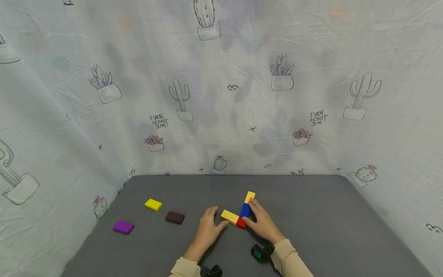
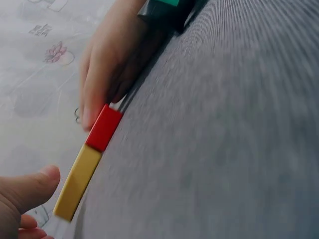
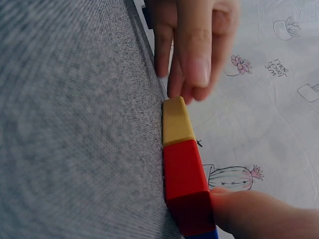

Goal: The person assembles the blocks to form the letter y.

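A red block (image 1: 241,223) forms the corner of an L of flat blocks on the grey table. One pale yellow block (image 1: 230,217) extends left from it; a blue block (image 1: 245,210) and another pale yellow block (image 1: 250,196) run away from it. My right hand (image 1: 263,223) lies along the right side of that row, fingers extended by the blue and far pale yellow blocks. Its thumb (image 3: 239,205) touches the red block in the right wrist view. Left of the L, my left hand (image 1: 207,229) has its fingers spread and holds nothing, its thumb (image 2: 42,184) apart from the near pale yellow block.
Toward the table's left side lie a bright yellow block (image 1: 153,204), a dark brown block (image 1: 174,217) and a purple block (image 1: 123,227). A white cloth (image 1: 221,146) printed with cacti hangs behind the table (image 1: 332,231) and on both sides.
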`<action>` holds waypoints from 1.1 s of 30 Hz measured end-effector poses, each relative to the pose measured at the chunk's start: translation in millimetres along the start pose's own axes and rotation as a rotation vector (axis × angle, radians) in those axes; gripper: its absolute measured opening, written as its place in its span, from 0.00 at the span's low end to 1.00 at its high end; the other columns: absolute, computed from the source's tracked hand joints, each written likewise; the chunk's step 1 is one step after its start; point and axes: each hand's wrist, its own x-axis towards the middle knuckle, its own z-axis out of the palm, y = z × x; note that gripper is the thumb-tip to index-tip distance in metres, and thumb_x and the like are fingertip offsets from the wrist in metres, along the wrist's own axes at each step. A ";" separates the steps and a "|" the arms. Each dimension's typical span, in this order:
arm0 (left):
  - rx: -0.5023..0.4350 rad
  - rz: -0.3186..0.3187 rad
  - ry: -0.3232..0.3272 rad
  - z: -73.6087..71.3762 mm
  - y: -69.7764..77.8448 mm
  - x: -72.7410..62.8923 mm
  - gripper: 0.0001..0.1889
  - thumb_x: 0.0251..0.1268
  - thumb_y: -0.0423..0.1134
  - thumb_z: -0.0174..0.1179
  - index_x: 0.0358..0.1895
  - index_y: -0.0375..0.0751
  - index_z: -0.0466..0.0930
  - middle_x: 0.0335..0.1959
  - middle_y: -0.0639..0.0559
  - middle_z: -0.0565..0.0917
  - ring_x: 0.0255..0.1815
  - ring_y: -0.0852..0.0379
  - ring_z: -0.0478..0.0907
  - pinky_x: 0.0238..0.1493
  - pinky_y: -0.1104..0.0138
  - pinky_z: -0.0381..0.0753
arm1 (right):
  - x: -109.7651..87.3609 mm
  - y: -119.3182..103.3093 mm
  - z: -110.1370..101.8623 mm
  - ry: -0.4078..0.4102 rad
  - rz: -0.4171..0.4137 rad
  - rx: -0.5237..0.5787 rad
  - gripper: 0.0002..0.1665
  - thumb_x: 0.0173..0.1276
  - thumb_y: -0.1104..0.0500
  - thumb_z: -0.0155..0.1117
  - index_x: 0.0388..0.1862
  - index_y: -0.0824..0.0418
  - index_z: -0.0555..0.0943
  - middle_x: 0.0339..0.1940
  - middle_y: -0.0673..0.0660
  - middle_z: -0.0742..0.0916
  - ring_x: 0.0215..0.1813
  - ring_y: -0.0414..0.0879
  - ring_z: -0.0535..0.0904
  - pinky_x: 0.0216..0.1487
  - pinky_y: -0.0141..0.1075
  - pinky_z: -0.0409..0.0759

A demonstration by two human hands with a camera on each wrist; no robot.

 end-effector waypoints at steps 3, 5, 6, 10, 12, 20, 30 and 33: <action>0.016 -0.008 0.023 -7.2 -5.8 -4.1 0.34 0.55 0.45 0.69 0.60 0.28 0.70 0.57 0.35 0.74 0.60 0.38 0.72 0.57 0.46 0.73 | -0.8 -0.8 0.1 0.000 -0.003 0.003 0.44 0.67 0.41 0.59 0.72 0.66 0.61 0.74 0.62 0.63 0.75 0.60 0.54 0.70 0.59 0.58; 0.020 -0.012 0.031 -12.0 -10.0 -7.3 0.33 0.55 0.44 0.68 0.60 0.28 0.70 0.57 0.35 0.75 0.59 0.38 0.73 0.57 0.46 0.73 | -1.0 -1.4 -0.2 -0.006 -0.005 0.002 0.44 0.67 0.41 0.59 0.72 0.66 0.61 0.75 0.62 0.63 0.75 0.60 0.54 0.70 0.59 0.58; 0.020 -0.018 0.032 -14.2 -11.7 -8.8 0.33 0.56 0.44 0.68 0.61 0.28 0.70 0.57 0.35 0.75 0.60 0.38 0.73 0.57 0.47 0.73 | -0.8 -1.5 -0.8 -0.010 -0.003 -0.002 0.44 0.67 0.41 0.59 0.72 0.65 0.61 0.75 0.62 0.63 0.75 0.60 0.54 0.70 0.58 0.58; 0.020 -0.035 0.042 -23.8 -18.7 -14.8 0.33 0.57 0.45 0.67 0.62 0.29 0.69 0.58 0.35 0.74 0.60 0.38 0.73 0.56 0.47 0.74 | -0.5 -2.4 -1.8 -0.022 0.009 -0.007 0.44 0.66 0.40 0.59 0.72 0.64 0.61 0.75 0.61 0.62 0.76 0.58 0.54 0.71 0.57 0.58; 0.021 -0.044 0.048 -29.8 -22.2 -17.4 0.33 0.57 0.45 0.67 0.62 0.30 0.69 0.58 0.35 0.74 0.60 0.38 0.73 0.56 0.46 0.74 | -0.5 -2.7 -1.8 -0.025 0.014 -0.005 0.44 0.66 0.40 0.59 0.72 0.64 0.61 0.75 0.61 0.62 0.76 0.58 0.54 0.71 0.57 0.57; 0.052 -0.045 0.137 -51.5 -41.6 -26.6 0.31 0.58 0.43 0.67 0.61 0.31 0.70 0.57 0.36 0.75 0.58 0.39 0.74 0.56 0.46 0.74 | 0.3 -3.3 -0.5 -0.016 0.021 -0.001 0.43 0.66 0.43 0.60 0.72 0.65 0.61 0.75 0.62 0.62 0.76 0.59 0.54 0.71 0.57 0.58; 0.034 -0.014 0.205 -65.6 -59.2 -36.8 0.27 0.58 0.41 0.67 0.59 0.33 0.72 0.53 0.39 0.78 0.52 0.43 0.77 0.51 0.51 0.78 | -0.3 -3.3 -0.4 -0.013 0.009 0.002 0.44 0.67 0.41 0.59 0.72 0.64 0.61 0.75 0.60 0.62 0.76 0.58 0.54 0.71 0.56 0.58; 0.046 0.022 0.250 -67.7 -61.1 -39.2 0.26 0.57 0.39 0.67 0.58 0.33 0.74 0.50 0.41 0.79 0.49 0.45 0.78 0.48 0.52 0.78 | -0.5 -2.0 -0.1 -0.012 0.010 0.001 0.44 0.67 0.40 0.59 0.72 0.64 0.61 0.75 0.60 0.62 0.76 0.57 0.54 0.71 0.56 0.58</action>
